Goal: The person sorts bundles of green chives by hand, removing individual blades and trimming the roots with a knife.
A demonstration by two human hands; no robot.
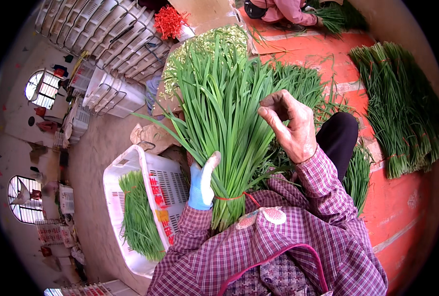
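A large bundle of green garlic chives [224, 108] stands in front of me, leaves fanning away and cut stems toward my lap. My left hand [203, 182], in a white and blue glove, wraps round its left side with the thumb up along the leaves. A red tie [230, 198] circles the stems just below that hand. My bare right hand [293, 126] is raised by the right side of the leaves. Its thumb and forefinger are curled into a pinch; anything between them is too small to make out.
At left, a white plastic crate [125, 163] holds a chive bundle [139, 212]. Stacked crates [106, 34] stand behind. More tied chives [402, 103] lie on the red floor sheet [397, 212] at right. Loose chives [298, 81] lie beyond my knee. A co-worker [288, 12] handles greens at the top.
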